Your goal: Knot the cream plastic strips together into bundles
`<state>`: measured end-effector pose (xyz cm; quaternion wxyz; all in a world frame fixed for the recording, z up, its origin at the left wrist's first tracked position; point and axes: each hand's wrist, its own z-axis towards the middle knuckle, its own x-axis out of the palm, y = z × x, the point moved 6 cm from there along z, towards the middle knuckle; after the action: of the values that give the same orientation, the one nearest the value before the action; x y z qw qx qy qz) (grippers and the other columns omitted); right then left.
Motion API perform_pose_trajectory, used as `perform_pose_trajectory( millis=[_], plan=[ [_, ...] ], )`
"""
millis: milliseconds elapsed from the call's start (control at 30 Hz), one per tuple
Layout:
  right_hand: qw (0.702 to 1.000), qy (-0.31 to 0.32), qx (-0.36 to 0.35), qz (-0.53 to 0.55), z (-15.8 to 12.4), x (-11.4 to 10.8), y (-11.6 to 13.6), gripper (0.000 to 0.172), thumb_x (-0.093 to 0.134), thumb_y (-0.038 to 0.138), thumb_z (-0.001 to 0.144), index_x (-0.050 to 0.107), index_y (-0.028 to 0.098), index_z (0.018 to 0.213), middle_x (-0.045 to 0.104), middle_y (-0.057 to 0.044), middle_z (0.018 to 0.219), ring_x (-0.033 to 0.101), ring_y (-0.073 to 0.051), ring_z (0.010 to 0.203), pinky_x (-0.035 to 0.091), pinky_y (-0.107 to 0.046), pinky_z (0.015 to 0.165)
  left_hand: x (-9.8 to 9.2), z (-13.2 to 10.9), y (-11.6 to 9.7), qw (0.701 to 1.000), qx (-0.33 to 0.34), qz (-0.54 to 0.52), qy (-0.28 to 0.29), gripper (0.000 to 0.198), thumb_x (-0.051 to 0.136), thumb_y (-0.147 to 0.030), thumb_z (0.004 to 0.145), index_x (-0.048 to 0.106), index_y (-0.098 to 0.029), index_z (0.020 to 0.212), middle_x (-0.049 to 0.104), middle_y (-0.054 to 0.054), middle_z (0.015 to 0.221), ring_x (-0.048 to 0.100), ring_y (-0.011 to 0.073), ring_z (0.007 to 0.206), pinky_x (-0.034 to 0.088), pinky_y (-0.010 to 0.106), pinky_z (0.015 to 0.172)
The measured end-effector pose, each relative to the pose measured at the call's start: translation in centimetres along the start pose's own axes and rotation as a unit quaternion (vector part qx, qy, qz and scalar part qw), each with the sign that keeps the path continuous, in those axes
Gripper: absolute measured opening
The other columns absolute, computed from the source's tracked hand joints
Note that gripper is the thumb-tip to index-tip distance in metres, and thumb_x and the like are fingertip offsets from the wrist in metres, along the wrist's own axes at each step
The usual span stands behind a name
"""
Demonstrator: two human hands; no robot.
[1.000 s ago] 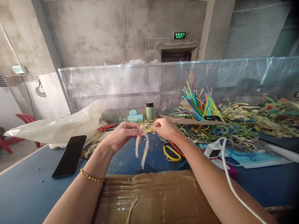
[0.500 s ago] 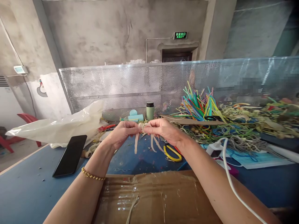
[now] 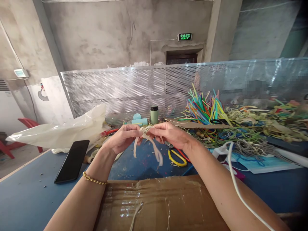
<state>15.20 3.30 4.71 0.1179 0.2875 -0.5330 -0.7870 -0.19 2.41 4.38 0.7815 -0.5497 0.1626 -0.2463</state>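
Observation:
Above the blue table, both hands meet at a small cream piece of woven strips with loose tails hanging down. My left hand pinches its left edge between thumb and fingers. On the other side, my right hand grips the right edge, its fingertips closed. One pale strip dangles beneath, blurred at its end. Just below my right hand lie yellow-handled scissors, beside a red handle. Fingers partly hide the woven piece.
A taped cardboard sheet lies nearest me. To the left are a black phone and plastic sheeting. A green bottle, colourful strips, a white charger and a face mask lie beyond or right.
The woven piece has turned, so more of its face shows between my fingers. Its hanging tails have swung into new positions. Both hands keep hold.

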Motion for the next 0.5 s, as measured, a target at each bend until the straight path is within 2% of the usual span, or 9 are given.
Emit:
perform_pose_trajectory(
  millis=[67, 133, 167, 200, 233, 267, 367, 433, 500],
  plan=[
    [0.995, -0.081, 0.009, -0.05, 0.3, -1.4, -0.6, 0.028, 0.06, 0.041, 0.086, 0.069, 0.015, 0.082, 0.065, -0.005, 0.075, 0.048, -0.011, 0.055, 0.033, -0.026, 0.049, 0.1, 0.0, -0.1, 1.0, -0.002, -0.014, 0.001, 0.01, 0.072, -0.021, 0.071, 0.069, -0.014, 0.064, 0.062, 0.001, 0.059, 0.054, 0.0112, 0.055, 0.041, 0.027, 0.063],
    [0.963, -0.198, 0.003, -0.181, 0.3, -3.5, -0.8, 0.015, 0.061, 0.028, 0.082, 0.07, 0.015, 0.083, 0.067, -0.009, 0.082, 0.055, -0.016, 0.067, 0.041, -0.03, 0.059, 0.0, 0.0, 0.0, 1.0, -0.011, -0.027, -0.003, 0.009, 0.072, -0.02, 0.07, 0.069, -0.014, 0.063, 0.061, 0.001, 0.057, 0.053, 0.011, 0.053, 0.04, 0.027, 0.06],
    [0.924, -0.274, -0.011, -0.266, -0.1, -4.6, -0.4, 0.011, 0.062, 0.018, 0.077, 0.07, 0.015, 0.084, 0.067, -0.011, 0.087, 0.058, -0.019, 0.075, 0.043, -0.033, 0.067, -0.1, 0.0, 0.1, 0.999, -0.017, -0.031, -0.007, 0.009, 0.072, -0.021, 0.069, 0.068, -0.014, 0.063, 0.061, 0.001, 0.056, 0.053, 0.0111, 0.053, 0.04, 0.027, 0.059],
    [0.878, -0.337, -0.038, -0.337, -0.5, -5.2, 0.4, 0.018, 0.06, 0.01, 0.072, 0.07, 0.015, 0.086, 0.067, -0.012, 0.092, 0.058, -0.022, 0.083, 0.044, -0.036, 0.073, -0.2, 0.1, 0.3, 0.999, -0.023, -0.032, -0.014, 0.01, 0.072, -0.021, 0.069, 0.068, -0.014, 0.063, 0.06, 0.002, 0.055, 0.053, 0.0111, 0.052, 0.04, 0.026, 0.059],
    [0.837, -0.383, -0.07, -0.385, -1.0, -5.3, 1.2, 0.026, 0.056, 0.005, 0.068, 0.07, 0.016, 0.087, 0.067, -0.012, 0.096, 0.058, -0.024, 0.089, 0.044, -0.038, 0.078, -0.4, 0.1, 0.4, 0.999, -0.028, -0.03, -0.022, 0.011, 0.072, -0.022, 0.069, 0.068, -0.014, 0.062, 0.06, 0.002, 0.054, 0.052, 0.0111, 0.051, 0.039, 0.026, 0.058],
    [0.813, -0.404, -0.105, -0.406, -1.4, -5.0, 2.0, 0.032, 0.052, 0.001, 0.066, 0.07, 0.017, 0.087, 0.067, -0.011, 0.097, 0.058, -0.024, 0.091, 0.044, -0.039, 0.081, -0.6, 0.2, 0.6, 0.999, -0.034, -0.023, -0.033, 0.013, 0.072, -0.022, 0.069, 0.067, -0.013, 0.061, 0.059, 0.002, 0.054, 0.052, 0.011, 0.05, 0.039, 0.026, 0.058],
    [0.822, -0.396, -0.22, -0.344, -2.3, -3.0, 4.3, 0.029, 0.047, 0.002, 0.066, 0.067, 0.018, 0.079, 0.067, -0.007, 0.088, 0.059, -0.02, 0.083, 0.045, -0.034, 0.075, -1.3, 0.3, 1.1, 0.995, -0.054, 0.007, -0.08, 0.016, 0.071, -0.022, 0.069, 0.065, -0.012, 0.058, 0.058, 0.004, 0.052, 0.051, 0.0108, 0.049, 0.038, 0.026, 0.055],
    [0.866, -0.339, -0.236, -0.283, -2.2, -1.3, 4.9, 0.022, 0.047, 0.007, 0.071, 0.067, 0.017, 0.075, 0.067, -0.003, 0.075, 0.058, -0.016, 0.068, 0.045, -0.03, 0.064, -1.8, 0.3, 1.4, 0.99, -0.074, 0.031, -0.114, 0.015, 0.069, -0.021, 0.068, 0.064, -0.012, 0.057, 0.056, 0.004, 0.051, 0.049, 0.0106, 0.047, 0.035, 0.026, 0.051],
    [0.881, -0.307, -0.251, -0.257, -2.2, 0.1, 5.3, 0.021, 0.049, 0.009, 0.073, 0.068, 0.016, 0.078, 0.068, -0.004, 0.077, 0.058, -0.015, 0.066, 0.045, -0.028, 0.062, -2.3, 0.2, 1.7, 0.982, -0.099, 0.065, -0.15, 0.014, 0.068, -0.019, 0.065, 0.063, -0.012, 0.055, 0.053, 0.003, 0.049, 0.046, 0.0097, 0.045, 0.031, 0.025, 0.047]
  ],
)
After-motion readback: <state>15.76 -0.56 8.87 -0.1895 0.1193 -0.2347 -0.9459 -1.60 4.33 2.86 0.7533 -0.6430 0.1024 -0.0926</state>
